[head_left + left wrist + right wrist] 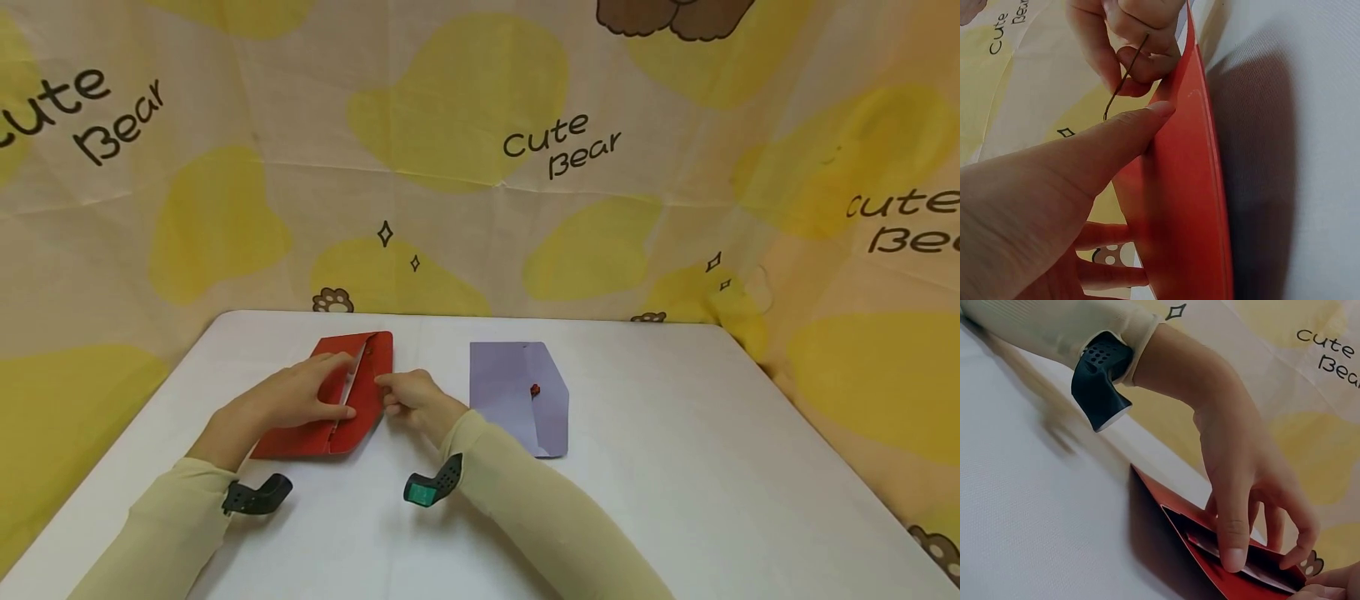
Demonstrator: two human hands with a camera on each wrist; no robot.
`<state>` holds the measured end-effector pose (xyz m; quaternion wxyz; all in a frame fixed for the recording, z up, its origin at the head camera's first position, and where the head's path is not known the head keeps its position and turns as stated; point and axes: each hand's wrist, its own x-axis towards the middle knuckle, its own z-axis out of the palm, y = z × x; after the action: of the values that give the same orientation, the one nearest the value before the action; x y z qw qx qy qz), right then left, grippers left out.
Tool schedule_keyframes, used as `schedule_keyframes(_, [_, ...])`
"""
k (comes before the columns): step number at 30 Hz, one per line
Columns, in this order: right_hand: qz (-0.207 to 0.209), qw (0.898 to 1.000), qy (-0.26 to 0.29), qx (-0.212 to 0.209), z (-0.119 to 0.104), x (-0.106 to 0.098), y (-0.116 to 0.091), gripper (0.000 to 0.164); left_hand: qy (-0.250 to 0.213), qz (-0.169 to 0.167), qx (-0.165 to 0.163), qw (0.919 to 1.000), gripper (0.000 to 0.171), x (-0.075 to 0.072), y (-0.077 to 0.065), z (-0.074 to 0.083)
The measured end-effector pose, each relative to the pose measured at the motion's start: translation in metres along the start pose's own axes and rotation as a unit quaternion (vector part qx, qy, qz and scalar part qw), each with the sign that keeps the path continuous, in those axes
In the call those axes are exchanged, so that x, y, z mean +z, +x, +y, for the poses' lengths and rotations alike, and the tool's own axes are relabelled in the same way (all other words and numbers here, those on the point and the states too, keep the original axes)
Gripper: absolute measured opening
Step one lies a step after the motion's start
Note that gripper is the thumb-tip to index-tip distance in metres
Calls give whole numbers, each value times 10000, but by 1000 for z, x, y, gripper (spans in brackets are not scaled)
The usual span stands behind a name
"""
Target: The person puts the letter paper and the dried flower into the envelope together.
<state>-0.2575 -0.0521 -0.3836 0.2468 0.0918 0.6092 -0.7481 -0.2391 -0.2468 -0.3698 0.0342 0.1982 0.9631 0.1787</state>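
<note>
A red envelope (300, 437) lies tilted on the left of the white table, its flap towards the right and a pale paper (1266, 575) showing inside the opening. My left hand (307, 392) is spread over the opening, thumb and fingers touching the envelope. From the right, my right hand (420, 400) pinches the flap's edge with curled fingers. In the left wrist view a thin dark cord (1125, 78) runs in front of the right hand; what holds its ends cannot be made out. The right wrist view shows only the right hand's fingertips (1329, 589), at the lower corner.
A lilac envelope (495, 383) with a small red ornament (535, 390) on its flap lies right of the red one. Behind the white table (712, 467) hangs a patterned curtain (465, 100). Dark wrist devices (258, 495) sit on both sleeves.
</note>
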Motion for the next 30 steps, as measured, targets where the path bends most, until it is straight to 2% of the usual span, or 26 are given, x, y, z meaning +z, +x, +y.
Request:
schedule_keyframes(8, [384, 9984, -405, -6, 3, 4, 3, 27, 13, -82, -133, 9999, 81, -1, 0, 3])
schedule_keyframes(18, [396, 9959, -813, 33, 6, 3, 3, 31, 56, -56, -143, 9999, 81, 1, 1, 0])
schedule_keyframes(24, [354, 9926, -1156, 69, 5, 2, 4, 24, 69, -33, -99, 9999, 77, 1, 1, 1])
schedule_keyframes(28, [446, 9790, -1966, -295, 5, 2, 4, 9, 77, -40, -58, 9999, 76, 1, 1, 2])
schedule_keyframes(30, [429, 9702, -2325, -533, 5, 1, 5, 7, 74, -36, -40, 10000, 75, 0, 1, 2])
